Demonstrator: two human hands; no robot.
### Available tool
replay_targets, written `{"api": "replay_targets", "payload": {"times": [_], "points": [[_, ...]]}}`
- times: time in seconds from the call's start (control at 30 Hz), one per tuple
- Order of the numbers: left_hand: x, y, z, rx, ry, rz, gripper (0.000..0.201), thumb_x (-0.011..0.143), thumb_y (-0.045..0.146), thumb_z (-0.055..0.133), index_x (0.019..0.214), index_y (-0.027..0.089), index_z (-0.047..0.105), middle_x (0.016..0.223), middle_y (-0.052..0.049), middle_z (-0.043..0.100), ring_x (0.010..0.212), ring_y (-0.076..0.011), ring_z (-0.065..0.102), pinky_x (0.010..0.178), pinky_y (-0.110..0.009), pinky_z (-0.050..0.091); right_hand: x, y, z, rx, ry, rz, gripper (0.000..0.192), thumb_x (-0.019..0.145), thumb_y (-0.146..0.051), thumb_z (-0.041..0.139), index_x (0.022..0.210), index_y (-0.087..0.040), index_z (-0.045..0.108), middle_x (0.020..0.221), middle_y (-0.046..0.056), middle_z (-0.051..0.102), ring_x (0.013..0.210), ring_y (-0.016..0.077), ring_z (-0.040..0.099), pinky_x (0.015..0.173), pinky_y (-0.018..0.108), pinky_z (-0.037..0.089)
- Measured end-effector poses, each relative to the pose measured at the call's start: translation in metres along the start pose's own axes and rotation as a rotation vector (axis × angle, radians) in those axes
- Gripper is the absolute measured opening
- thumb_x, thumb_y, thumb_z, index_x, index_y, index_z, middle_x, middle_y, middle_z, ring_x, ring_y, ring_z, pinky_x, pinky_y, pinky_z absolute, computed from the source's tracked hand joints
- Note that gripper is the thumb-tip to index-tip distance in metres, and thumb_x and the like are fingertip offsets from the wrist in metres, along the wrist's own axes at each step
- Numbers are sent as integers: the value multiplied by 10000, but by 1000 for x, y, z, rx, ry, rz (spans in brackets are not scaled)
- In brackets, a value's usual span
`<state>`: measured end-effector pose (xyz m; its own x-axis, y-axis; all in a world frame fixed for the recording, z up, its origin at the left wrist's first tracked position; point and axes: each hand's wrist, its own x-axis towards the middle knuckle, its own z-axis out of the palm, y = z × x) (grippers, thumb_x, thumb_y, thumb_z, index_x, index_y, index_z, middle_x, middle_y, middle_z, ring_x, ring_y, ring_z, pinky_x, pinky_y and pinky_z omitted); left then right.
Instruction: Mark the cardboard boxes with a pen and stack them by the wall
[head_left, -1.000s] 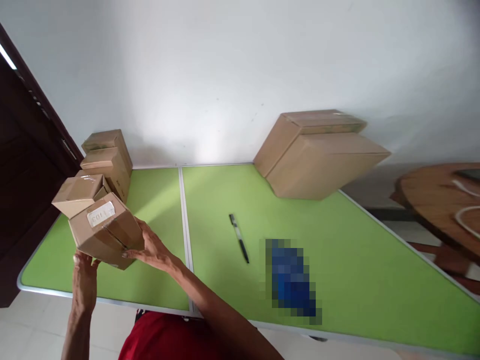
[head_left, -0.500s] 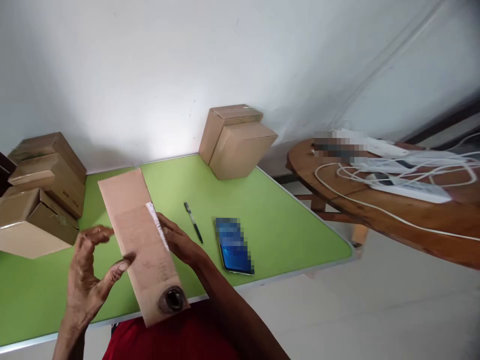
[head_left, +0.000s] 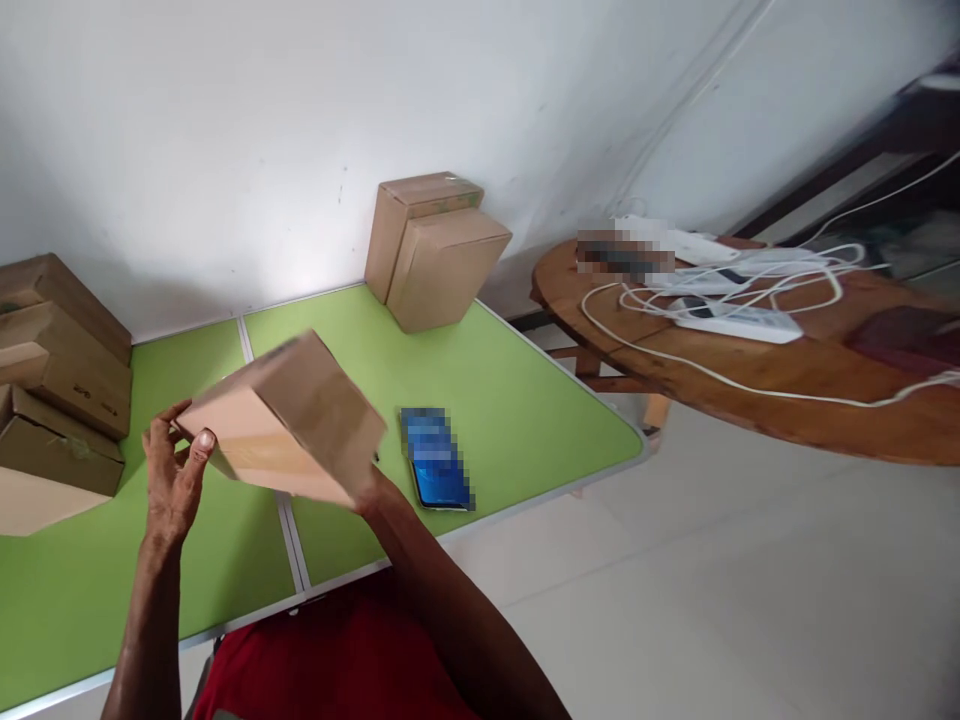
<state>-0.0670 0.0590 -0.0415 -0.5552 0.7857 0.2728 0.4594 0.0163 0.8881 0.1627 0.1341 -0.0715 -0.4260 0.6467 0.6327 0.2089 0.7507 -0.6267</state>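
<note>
I hold a small cardboard box (head_left: pixel 289 420) tilted in the air above the green table (head_left: pixel 517 400). My left hand (head_left: pixel 171 478) grips its left end with thumb and fingers. My right hand (head_left: pixel 371 490) supports the lower right corner from beneath and is mostly hidden by the box. A phone with a blue screen (head_left: pixel 435 458) lies on the table just right of the box.
Stacked cardboard boxes (head_left: pixel 52 380) stand at the table's left. Another cardboard box (head_left: pixel 435 250) sits at the far corner against the white wall. A round wooden table (head_left: pixel 780 370) with white cables and a power strip (head_left: pixel 739 325) stands to the right.
The box was taken from the left stack, brought in front of me and turned over between both hands. The view swung right; the pen is now hidden behind the box.
</note>
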Motion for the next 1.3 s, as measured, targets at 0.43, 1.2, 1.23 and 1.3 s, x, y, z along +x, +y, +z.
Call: {"api": "replay_targets", "payload": {"times": [0.43, 1.2, 1.23, 1.3], "points": [[-52, -3, 16, -39, -201, -74, 805, 798, 897, 784, 1227, 219, 717, 1098, -136, 832, 983, -344, 783, 867, -485, 656, 3, -19, -13, 386, 96, 531, 937, 711, -621, 1022, 1519, -346, 636, 1428, 126, 592, 1378, 384, 594, 1191, 570, 545], [1, 54, 52, -407, -404, -15, 1319, 662, 739, 949, 1771, 315, 373, 1683, -175, 561, 1578, -505, 522, 1286, -708, 472, -20, 50, 19, 1234, -188, 782, 851, 781, -925, 826, 1206, -187, 814, 1314, 135, 835, 1294, 329, 740, 1156, 472, 554], [0, 56, 57, -386, -394, -19, 1316, 684, 723, 948, 1779, 317, 340, 1691, -177, 547, 1581, -497, 522, 1291, -704, 466, -15, 45, 11, 1191, -97, 764, 855, 828, -920, 790, 1290, -200, 792, 1391, 139, 807, 1338, 329, 721, 1157, 473, 552], [-2, 62, 65, -349, -382, -24, 1300, 726, 708, 938, 1783, 313, 294, 1690, -185, 529, 1585, -483, 519, 1283, -695, 475, -5, 33, -9, 1088, 93, 716, 873, 882, -889, 761, 1472, -247, 706, 1562, 143, 719, 1445, 329, 668, 1178, 478, 546]]}}
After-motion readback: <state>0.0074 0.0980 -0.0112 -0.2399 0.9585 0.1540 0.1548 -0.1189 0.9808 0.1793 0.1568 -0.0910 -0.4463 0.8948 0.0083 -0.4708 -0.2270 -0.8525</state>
